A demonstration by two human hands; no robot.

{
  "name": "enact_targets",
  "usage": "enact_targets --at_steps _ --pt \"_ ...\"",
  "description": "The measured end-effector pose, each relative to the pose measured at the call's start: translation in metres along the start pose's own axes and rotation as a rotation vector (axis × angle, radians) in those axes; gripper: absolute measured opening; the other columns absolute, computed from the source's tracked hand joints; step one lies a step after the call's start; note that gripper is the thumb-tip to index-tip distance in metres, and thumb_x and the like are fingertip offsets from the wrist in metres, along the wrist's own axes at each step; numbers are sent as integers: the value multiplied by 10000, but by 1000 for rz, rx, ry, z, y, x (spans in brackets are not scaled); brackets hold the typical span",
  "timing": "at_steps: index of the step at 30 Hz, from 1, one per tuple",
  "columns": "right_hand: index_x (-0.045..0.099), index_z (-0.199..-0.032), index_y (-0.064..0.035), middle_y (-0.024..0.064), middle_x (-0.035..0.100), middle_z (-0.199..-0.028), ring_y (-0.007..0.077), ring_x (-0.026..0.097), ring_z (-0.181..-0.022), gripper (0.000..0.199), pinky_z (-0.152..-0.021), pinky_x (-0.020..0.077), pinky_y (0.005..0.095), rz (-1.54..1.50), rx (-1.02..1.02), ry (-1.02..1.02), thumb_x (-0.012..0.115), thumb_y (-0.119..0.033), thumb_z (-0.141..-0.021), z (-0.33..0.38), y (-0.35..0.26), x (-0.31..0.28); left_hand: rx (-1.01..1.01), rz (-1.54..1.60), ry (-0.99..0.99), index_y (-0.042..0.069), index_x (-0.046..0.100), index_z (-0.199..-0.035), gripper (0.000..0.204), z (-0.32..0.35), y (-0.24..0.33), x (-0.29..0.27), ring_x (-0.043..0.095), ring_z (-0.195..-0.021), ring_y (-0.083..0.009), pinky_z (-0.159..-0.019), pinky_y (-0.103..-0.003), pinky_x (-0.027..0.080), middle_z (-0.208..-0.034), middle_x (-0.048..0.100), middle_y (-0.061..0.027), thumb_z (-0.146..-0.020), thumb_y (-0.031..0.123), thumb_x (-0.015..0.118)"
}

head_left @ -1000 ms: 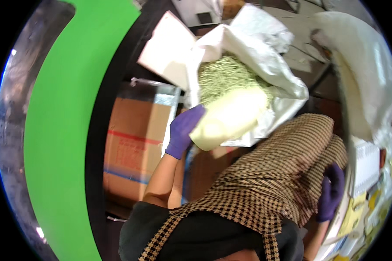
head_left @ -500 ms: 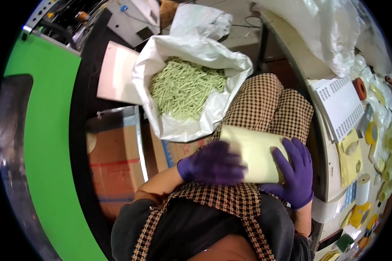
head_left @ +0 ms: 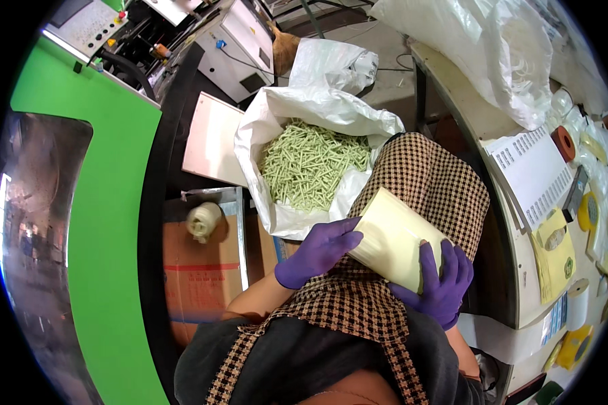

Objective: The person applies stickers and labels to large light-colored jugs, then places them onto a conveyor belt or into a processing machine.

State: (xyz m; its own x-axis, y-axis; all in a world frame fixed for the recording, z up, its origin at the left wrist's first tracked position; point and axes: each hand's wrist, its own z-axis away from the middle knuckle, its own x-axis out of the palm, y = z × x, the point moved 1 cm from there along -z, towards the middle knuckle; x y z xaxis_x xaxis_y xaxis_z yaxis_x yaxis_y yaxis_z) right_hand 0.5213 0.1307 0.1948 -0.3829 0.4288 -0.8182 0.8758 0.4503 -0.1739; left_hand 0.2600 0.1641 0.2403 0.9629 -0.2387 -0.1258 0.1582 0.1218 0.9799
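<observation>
A pale yellow, smooth, glossy bundle (head_left: 395,236), rolled or stacked I cannot tell, lies tilted across my lap on a checked apron (head_left: 429,172). My right hand (head_left: 439,280), in a purple glove, grips its lower right end with the fingers over the top. At its left end my left hand (head_left: 321,250), gloved the same, holds the edge between thumb and fingers. Beyond my left hand stands a white sack (head_left: 253,169) with its mouth wide, filled with many thin, pale green sticks (head_left: 311,162).
To the left, a small pale roll (head_left: 205,221) is over a cardboard box (head_left: 199,270). A green machine panel (head_left: 111,223) with a black edge runs alongside. At the right, a table (head_left: 513,277) carries printed sheets (head_left: 530,169), yellow packets (head_left: 554,253), a white roll (head_left: 577,304) and clear plastic bags.
The bundle has turned, its left end now pointing farther from me. My left hand has moved off its face to its left end. The small roll over the box has come into fuller view.
</observation>
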Motion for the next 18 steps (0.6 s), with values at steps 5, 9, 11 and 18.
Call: enact_targets --at_steps 5,9,11,18 --pt "605 -1393 -195 207 518 -1377 435 521 -1156 787 -945 427 579 82 51 -8 440 -792 -908 12 -4 3 -4 -145 54 -65 695 -1134 316 -16 16 11 598 -821 -74 -752 -252 486 -937 717 -34 -1059 212 563" --pt "602 -1409 -250 221 513 -1383 441 533 -1139 723 -944 431 590 219 -4 -19 369 -762 -956 15 -7 5 -164 -122 116 -68 714 -1035 384 -37 14 17 611 -798 -83 -756 -262 500 -898 722 -42 -1062 289 576" --pt "598 -1417 -274 219 518 -1368 441 528 -1145 690 -942 437 589 185 13 -76 342 -741 -979 14 -6 7 -223 -36 134 -84 719 -1071 451 -45 6 15 637 -813 -92 -790 -263 520 -928 745 -56 -1050 351 602" --pt "618 -1385 -365 166 531 -1357 391 523 -1174 655 -955 446 550 87 -23 2 485 -777 -893 11 -4 3 -141 161 -147 -48 533 -1423 430 -1 -25 -17 669 -939 -180 -865 -330 528 -1133 718 -74 -1038 143 561"
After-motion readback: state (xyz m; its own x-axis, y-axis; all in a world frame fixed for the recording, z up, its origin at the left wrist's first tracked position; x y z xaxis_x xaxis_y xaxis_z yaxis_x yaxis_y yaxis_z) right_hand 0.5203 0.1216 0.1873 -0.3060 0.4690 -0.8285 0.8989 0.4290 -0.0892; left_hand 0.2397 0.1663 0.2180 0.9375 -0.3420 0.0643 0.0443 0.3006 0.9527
